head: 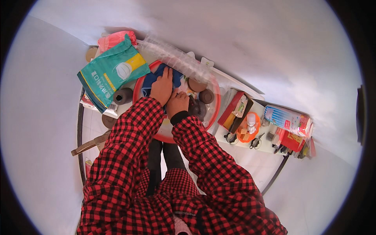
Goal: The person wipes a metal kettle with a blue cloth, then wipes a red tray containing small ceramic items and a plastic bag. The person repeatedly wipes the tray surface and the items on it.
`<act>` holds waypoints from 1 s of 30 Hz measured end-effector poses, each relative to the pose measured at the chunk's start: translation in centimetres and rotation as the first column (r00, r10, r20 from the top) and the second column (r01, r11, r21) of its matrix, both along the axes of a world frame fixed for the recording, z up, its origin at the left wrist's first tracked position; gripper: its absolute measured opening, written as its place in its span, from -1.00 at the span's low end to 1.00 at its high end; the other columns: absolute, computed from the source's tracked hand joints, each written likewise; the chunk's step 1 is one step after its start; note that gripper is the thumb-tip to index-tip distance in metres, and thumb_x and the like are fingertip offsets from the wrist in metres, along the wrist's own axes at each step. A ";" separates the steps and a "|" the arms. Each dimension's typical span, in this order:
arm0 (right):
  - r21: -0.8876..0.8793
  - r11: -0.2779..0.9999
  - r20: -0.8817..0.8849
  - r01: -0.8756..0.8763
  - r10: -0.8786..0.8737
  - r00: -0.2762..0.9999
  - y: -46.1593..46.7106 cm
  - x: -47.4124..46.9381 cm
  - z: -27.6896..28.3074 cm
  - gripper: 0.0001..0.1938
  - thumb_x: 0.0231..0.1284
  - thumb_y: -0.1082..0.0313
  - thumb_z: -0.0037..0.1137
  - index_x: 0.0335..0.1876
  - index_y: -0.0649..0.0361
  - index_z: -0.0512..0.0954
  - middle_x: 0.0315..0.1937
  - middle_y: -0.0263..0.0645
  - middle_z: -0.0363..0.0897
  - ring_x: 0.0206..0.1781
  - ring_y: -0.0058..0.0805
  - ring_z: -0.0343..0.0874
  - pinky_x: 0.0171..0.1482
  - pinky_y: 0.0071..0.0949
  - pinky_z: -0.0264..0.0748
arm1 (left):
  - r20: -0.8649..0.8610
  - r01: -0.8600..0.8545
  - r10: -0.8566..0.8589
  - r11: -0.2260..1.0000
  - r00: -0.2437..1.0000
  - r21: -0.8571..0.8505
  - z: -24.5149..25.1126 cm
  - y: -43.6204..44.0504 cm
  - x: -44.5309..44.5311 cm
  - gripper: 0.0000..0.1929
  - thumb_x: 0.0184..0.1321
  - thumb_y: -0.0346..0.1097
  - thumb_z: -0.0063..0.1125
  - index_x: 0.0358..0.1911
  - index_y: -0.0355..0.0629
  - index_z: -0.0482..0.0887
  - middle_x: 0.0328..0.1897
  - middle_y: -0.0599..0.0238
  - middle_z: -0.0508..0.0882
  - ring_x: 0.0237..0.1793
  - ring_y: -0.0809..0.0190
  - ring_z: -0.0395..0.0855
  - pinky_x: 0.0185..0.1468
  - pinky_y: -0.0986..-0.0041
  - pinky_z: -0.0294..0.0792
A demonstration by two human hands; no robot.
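A dark blue cloth lies bunched on a round tray with a red rim. My left hand rests on top of it, two fingers stretched out over the fabric. Close beside it, my right hand has its fingers bent at the cloth's near right edge. Whether those fingers pinch the cloth is hidden. Just right of my right hand sits a dark clay teapot, partly covered by the hand. Beyond the teapot are a small dark round vessel and a brown round piece.
Clear plastic packaging overhangs the tray's far rim. To the left lie a green mask packet, a pink striped cloth and a dark jar. Rightward are a red box, an orange dish and a wrapped roll.
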State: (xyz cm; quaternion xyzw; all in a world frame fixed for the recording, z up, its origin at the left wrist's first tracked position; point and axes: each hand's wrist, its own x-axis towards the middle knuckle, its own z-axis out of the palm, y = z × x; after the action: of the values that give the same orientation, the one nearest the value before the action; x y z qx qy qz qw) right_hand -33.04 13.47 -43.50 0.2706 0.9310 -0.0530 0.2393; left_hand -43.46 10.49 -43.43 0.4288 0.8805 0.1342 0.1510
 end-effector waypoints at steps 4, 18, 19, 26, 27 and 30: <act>0.080 0.997 0.019 0.001 -0.003 1.000 -0.9 -0.2 -0.5 -0.44 0.28 0.30 -0.19 0.38 0.37 0.20 0.15 0.35 0.34 0.21 0.16 0.29 0.19 -0.05 0.14 | 0.074 -0.117 0.122 0.991 0.990 -0.068 0.4 -2.3 0.2 -0.40 0.10 -0.43 0.07 0.28 -0.34 0.25 0.34 0.01 0.31 -0.06 -0.05 0.64 -0.15 0.26 0.56; -0.249 0.932 -0.452 -0.264 0.129 0.882 -4.6 1.4 1.8 -0.18 -0.04 0.15 0.32 0.42 -0.29 0.17 0.51 -0.29 -0.06 0.50 -0.04 -0.04 0.26 0.21 0.15 | 0.444 -0.740 0.613 0.641 0.653 0.204 0.5 -17.5 6.3 -0.79 0.26 -0.42 -0.04 -0.06 -0.21 0.54 -0.29 -0.10 0.64 -0.24 -0.07 0.64 -0.17 0.18 0.43; -0.161 0.952 -0.433 -0.260 0.169 0.886 -5.1 1.2 1.4 -0.19 -0.05 0.15 0.32 0.41 -0.28 0.19 0.50 -0.31 -0.05 0.49 -0.05 -0.02 0.25 0.18 0.17 | 0.516 -0.726 0.599 0.685 0.612 0.066 -0.1 -17.9 6.3 -0.80 0.28 -0.38 -0.03 -0.07 -0.21 0.54 -0.38 -0.07 0.64 -0.33 -0.05 0.65 -0.24 0.18 0.44; 0.036 0.999 -0.466 -0.040 0.052 0.883 -2.4 -4.7 -2.0 -0.21 -0.05 0.19 0.33 0.39 -0.23 0.22 0.45 -0.34 0.07 0.43 -0.11 0.09 0.11 0.01 0.28 | 0.721 -0.719 0.491 0.695 0.489 0.014 -2.0 -18.9 6.2 -0.82 0.30 -0.31 0.03 -0.14 -0.24 0.54 -0.55 0.07 0.62 -0.65 0.14 0.62 -0.57 0.36 0.43; 0.027 0.999 -0.478 0.046 -0.028 0.878 -1.8 -5.7 -2.1 -0.21 -0.04 0.20 0.32 0.40 -0.22 0.21 0.45 -0.34 0.08 0.42 -0.11 0.09 0.10 0.00 0.29 | 0.772 -0.744 0.478 0.668 0.418 -0.011 -2.1 -18.9 6.3 -0.82 0.29 -0.31 0.03 -0.14 -0.23 0.55 -0.56 0.00 0.63 -0.62 0.06 0.65 -0.52 0.29 0.44; -0.002 0.988 -0.450 0.156 -0.140 0.882 -0.9 -7.0 -2.1 -0.21 -0.03 0.23 0.30 0.41 -0.20 0.19 0.44 -0.34 0.09 0.42 -0.13 0.09 0.10 0.00 0.29 | 0.796 -0.752 0.440 0.658 0.416 0.029 -2.5 -19.2 6.4 -0.85 0.28 -0.34 0.02 -0.19 -0.26 0.56 -0.56 0.04 0.63 -0.62 0.12 0.66 -0.52 0.37 0.46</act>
State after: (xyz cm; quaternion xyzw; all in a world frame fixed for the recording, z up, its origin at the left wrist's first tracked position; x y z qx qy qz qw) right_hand -40.03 12.55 -45.56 0.3254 0.9384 -0.1162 0.0086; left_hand -37.10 -8.68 -45.96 0.0061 0.7900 0.5084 0.3425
